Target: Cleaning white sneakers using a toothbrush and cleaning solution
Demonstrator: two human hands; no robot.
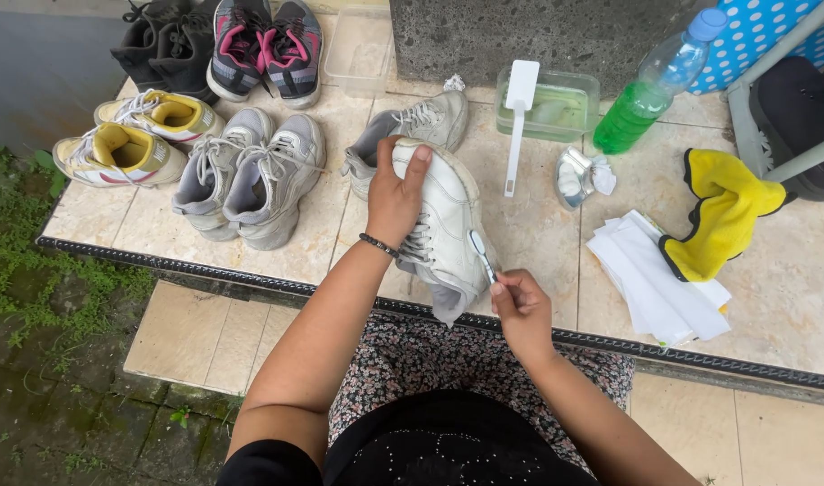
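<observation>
A beige tiled bench [538, 225] with a dark patterned edge sits in soft daylight. Below lie a tiled step [196, 333] and mossy ground [52, 396]; a dark stone block [538, 36] stands behind.

Outdoor home step, tiled ledge [790, 297], rows of shoes [250, 171], mossy ground [34, 297], basin of water [556, 106]

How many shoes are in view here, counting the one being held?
10: black pair and pink-laced pair at the back, yellow-lined pair far left, grey pair beside them, one white shoe lying on the tiles, one held shoe in the left hand. None looks hidden.
</observation>
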